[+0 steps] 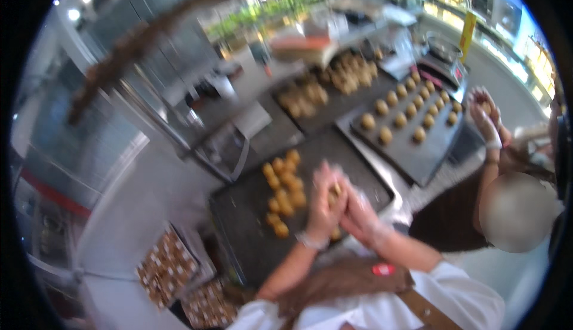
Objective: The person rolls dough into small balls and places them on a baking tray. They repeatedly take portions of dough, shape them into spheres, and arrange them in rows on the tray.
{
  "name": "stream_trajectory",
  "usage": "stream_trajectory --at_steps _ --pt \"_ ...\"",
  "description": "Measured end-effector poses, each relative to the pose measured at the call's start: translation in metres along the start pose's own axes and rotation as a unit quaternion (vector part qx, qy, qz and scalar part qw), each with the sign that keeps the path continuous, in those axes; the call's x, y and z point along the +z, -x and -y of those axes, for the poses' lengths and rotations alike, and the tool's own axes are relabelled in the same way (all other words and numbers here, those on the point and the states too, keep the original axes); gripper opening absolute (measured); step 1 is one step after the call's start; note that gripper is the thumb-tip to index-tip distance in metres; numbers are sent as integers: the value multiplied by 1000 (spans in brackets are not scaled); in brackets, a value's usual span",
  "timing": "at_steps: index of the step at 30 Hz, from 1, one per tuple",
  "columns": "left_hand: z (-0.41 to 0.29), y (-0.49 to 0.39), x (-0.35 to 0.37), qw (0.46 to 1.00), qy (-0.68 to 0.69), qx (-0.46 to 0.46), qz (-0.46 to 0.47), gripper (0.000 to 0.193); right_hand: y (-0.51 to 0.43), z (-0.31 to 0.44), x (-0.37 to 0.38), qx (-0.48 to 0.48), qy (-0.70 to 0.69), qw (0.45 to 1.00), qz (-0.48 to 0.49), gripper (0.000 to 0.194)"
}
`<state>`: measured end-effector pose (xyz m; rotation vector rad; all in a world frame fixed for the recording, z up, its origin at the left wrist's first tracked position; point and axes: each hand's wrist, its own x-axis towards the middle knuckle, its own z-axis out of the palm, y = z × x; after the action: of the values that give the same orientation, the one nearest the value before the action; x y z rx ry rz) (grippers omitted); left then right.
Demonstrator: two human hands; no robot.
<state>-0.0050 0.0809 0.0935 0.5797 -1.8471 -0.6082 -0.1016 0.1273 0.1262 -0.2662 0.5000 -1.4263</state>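
Both hands wear clear plastic gloves and are cupped together over a dark baking tray (250, 249). Between the palms of my left hand (323, 204) and my right hand (361, 216) a yellowish piece of dough (334, 192) shows in part; the fingers hide the rest. To the left of the hands, a cluster of golden dough pieces (284, 191) lies on the same tray, some touching. Another dough piece (335, 233) peeks out between my wrists near the tray's front edge.
A second tray (403, 151) at the right bears rows of round dough balls (400, 119). Behind lie piles of lumpy dough pieces (304, 99). A co-worker's gloved hands (483, 110) hold something round. A digital scale (447, 68) stands far right; trays of brown-and-white topped food (165, 267) sit lower left.
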Motion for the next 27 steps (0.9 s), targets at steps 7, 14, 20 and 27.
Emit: stream_trajectory --at_steps 7,14,20,27 --pt "10 -7 1 992 53 -113 21 41 -33 -11 -28 47 -136 990 -16 38" --pt "-4 -19 3 993 60 -97 26 36 -7 16 -18 42 -117 990 63 46" --pt "1 -24 4 997 44 -28 65 22 -14 20 -22 45 -182 978 87 37" --pt "2 -22 29 986 53 -158 -7 48 -28 11 -42 -11 -115 993 19 31"
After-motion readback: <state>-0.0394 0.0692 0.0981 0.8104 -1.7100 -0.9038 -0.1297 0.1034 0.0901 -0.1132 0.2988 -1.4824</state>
